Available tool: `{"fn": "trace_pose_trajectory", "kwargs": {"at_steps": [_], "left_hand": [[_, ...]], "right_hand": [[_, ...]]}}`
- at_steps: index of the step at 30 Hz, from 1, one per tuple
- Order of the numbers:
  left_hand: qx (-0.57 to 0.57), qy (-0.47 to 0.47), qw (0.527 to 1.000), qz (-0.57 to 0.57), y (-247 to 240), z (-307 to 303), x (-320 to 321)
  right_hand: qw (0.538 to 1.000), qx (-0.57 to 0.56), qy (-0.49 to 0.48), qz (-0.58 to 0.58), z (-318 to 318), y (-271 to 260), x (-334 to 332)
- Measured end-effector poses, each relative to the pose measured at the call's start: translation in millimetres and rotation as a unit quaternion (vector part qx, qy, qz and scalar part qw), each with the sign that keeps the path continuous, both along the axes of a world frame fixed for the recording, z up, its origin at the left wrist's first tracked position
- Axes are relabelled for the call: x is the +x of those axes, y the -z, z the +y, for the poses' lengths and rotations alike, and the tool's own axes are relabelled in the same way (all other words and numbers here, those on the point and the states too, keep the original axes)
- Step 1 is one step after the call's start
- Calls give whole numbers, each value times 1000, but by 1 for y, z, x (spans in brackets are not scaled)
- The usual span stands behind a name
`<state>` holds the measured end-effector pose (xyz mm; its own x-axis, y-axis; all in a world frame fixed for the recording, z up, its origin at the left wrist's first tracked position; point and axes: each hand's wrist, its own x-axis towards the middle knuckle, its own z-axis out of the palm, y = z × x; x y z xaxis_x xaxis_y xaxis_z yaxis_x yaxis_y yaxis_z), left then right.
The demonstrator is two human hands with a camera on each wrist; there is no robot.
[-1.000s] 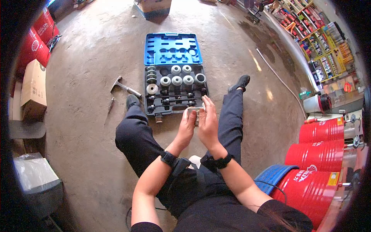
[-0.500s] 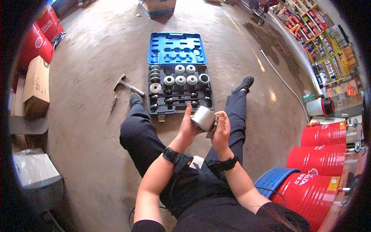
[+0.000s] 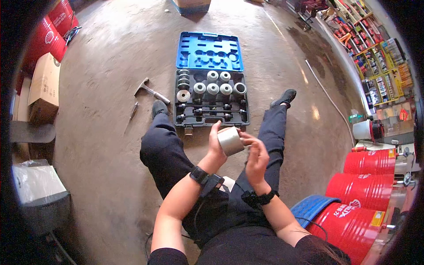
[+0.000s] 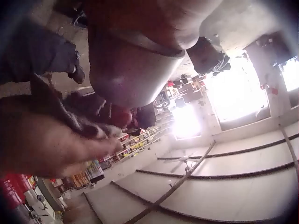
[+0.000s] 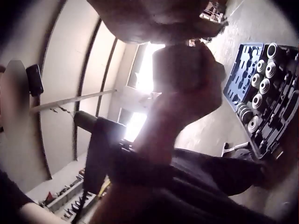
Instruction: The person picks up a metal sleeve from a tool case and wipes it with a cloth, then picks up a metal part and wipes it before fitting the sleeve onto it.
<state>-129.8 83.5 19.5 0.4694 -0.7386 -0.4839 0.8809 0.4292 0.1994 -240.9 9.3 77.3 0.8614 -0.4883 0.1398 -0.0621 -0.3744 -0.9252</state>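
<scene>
In front of the lap, my left hand (image 3: 214, 145) grips a silver metal sleeve (image 3: 230, 141), its smooth curved wall facing up in the head view. The sleeve's thick rim (image 4: 163, 52) shows beneath that hand in the left wrist view. My right hand (image 3: 257, 162) is at the sleeve's right end, fingers reaching toward it. A grey cloth (image 4: 65, 109) is pinched in the right hand, mostly hidden from the head camera. Beyond the hands, an open tool case with a blue lid (image 3: 221, 47) lies on the floor, holding several stepped metal cups (image 3: 213, 88) and black threaded rods (image 3: 212, 111).
A hammer (image 3: 158, 95) and a slim pointed tool (image 3: 133, 110) lie left of the case. One outstretched leg lies on either side of the hands. Red drums (image 3: 353, 216) and a blue plastic piece (image 3: 314, 209) are at right. A carton (image 3: 46, 86) sits at left.
The hands, pressed close together a second ago, have parted and turned, bringing the sleeve's side into view. Since half a second ago, the right hand has shifted slightly down and right. The head view has swung slightly.
</scene>
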Motion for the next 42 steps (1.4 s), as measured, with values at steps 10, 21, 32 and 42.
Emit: {"fn": "trace_pose_trajectory", "kwargs": {"at_steps": [10,21,32,42], "left_hand": [[145,-51,988,-29,40,-10,-9],[149,-59,980,-115,59,-16,-16],[268,14,926,-265,44,-5,0],[136,53,974,-172,24,5,5]], "right_hand": [[918,-387,-91,-7,14,-21,29],[950,-209,-159,171,-11,-16,60],[919,-385,-76,32,15,-19,36],[839,541,54,-21,-28,2,32]]}}
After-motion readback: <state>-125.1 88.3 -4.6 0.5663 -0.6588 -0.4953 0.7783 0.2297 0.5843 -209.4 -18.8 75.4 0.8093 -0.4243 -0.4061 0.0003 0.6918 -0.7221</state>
